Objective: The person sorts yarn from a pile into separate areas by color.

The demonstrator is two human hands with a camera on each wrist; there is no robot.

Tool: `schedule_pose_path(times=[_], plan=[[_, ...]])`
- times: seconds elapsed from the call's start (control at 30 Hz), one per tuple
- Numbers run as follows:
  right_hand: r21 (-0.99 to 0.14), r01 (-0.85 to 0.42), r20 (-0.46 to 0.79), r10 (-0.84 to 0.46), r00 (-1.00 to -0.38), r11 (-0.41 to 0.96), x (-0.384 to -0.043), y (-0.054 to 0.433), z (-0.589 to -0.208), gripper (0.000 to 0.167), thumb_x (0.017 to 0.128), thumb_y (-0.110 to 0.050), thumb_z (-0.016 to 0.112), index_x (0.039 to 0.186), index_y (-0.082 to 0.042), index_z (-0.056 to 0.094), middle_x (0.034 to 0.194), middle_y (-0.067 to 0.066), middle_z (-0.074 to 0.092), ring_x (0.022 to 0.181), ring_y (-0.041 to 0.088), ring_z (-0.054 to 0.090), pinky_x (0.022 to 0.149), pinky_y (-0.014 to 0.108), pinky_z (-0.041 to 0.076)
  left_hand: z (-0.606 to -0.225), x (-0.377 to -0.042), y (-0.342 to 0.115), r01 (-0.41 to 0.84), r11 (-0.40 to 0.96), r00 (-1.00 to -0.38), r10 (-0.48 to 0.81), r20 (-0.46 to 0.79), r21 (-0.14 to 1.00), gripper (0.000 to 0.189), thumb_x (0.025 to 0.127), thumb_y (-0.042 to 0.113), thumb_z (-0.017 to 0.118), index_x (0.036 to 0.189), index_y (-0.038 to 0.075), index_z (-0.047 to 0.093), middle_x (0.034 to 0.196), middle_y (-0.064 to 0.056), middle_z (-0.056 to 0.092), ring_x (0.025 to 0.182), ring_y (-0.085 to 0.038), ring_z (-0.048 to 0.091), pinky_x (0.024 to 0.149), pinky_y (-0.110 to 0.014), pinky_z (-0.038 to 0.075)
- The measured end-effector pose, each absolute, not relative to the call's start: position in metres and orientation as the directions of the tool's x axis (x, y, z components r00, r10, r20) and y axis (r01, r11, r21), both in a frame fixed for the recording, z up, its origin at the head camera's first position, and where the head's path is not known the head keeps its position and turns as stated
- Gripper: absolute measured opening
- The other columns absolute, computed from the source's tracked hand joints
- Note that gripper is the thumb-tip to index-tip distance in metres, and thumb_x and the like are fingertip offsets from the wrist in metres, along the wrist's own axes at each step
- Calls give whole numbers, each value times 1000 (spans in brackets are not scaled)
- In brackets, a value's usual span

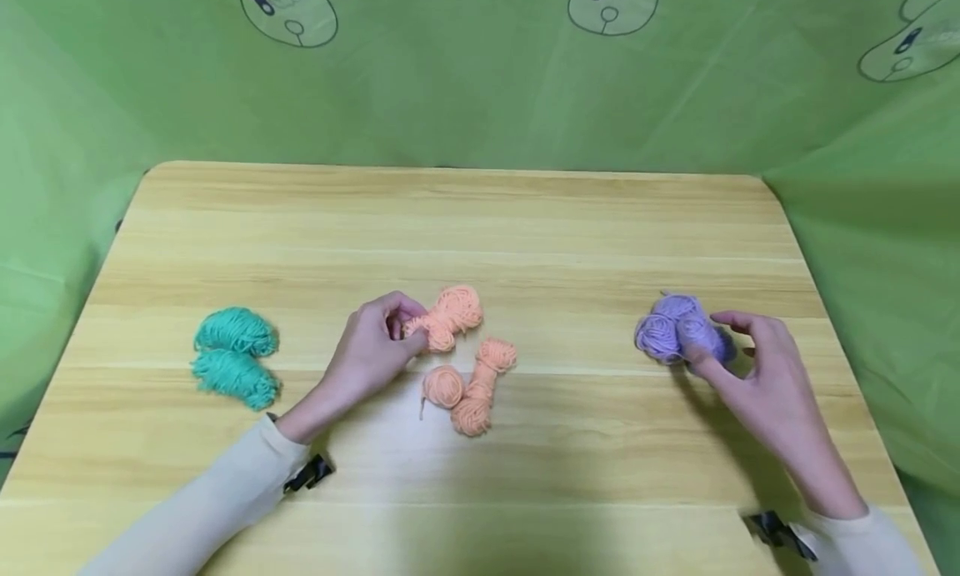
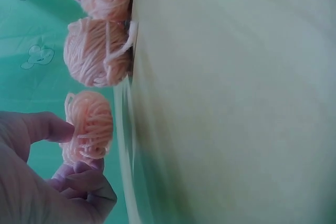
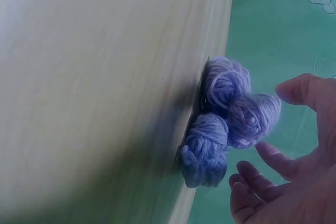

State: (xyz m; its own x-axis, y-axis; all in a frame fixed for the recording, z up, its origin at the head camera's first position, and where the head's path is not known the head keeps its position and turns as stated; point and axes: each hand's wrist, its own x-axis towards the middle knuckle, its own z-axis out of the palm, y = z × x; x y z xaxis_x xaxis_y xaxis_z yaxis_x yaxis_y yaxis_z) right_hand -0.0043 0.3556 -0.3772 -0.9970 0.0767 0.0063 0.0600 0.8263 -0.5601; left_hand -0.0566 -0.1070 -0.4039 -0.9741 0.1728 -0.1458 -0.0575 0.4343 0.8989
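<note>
In the head view, my left hand (image 1: 375, 338) pinches a small peach yarn bundle (image 2: 89, 127) between thumb and fingers. Peach yarn (image 1: 460, 308) extends just beyond its fingertips. Nearer me lie a round peach ball (image 1: 443, 386) and a longer peach bundle (image 1: 484, 384), pinched in at its middle. On the right, my right hand (image 1: 768, 384) hovers around a cluster of purple yarn balls (image 1: 660, 338). Its thumb and fingers are spread about the uppermost purple ball (image 3: 254, 120), which rests against two others; whether the fingertips touch it I cannot tell.
Two teal yarn bundles (image 1: 236, 332) lie together at the left of the wooden table (image 1: 525, 217). A green cloth (image 1: 450, 84) with printed cartoon shapes hangs behind and beside the table. Black clips (image 1: 309, 473) sit at both wrists.
</note>
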Motion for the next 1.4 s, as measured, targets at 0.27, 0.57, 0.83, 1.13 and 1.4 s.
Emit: schedule_pose_path(times=[0.27,0.57,0.83,1.13,1.4], plan=[[-572,20,62,68,-996,820,-10,352,-374,64,101,-30,79,152,2,55,144,32,49,128,50,45,96,51,35,-401,-62,-109,-47,391,-980,159,-118,919,25,90,0,76,114,5,75,82,-6,59,73,-23,53,60,-27,45],[-593,-61,149,35,-988,803,-19,338,-367,55,100,-22,81,148,-3,61,145,23,54,130,41,46,102,31,30,-396,-72,-111,-55,357,-982,148,-115,932,23,93,3,77,116,5,75,82,-7,56,75,-23,52,62,-27,44],[-641,-178,206,-57,-977,746,-32,313,-357,57,91,-9,85,144,-2,64,149,22,55,139,43,43,117,63,27,-393,-85,-114,-40,330,-984,149,-94,943,23,94,2,76,117,4,75,84,-7,57,76,-22,52,62,-25,44],[-632,-347,269,-224,-937,693,-40,284,-351,57,87,-8,89,140,-11,69,142,7,64,132,24,53,111,24,32,-393,-92,-115,-67,309,-988,112,-106,949,23,93,3,75,117,3,74,83,-6,56,75,-21,51,61,-25,43],[-576,-460,242,-396,-886,676,-43,258,-354,60,91,-17,87,146,-14,64,142,1,65,127,22,60,100,37,47,-392,-107,-115,-80,274,-990,93,-110,958,21,96,4,75,117,0,73,87,-7,58,77,-19,51,62,-23,43]])
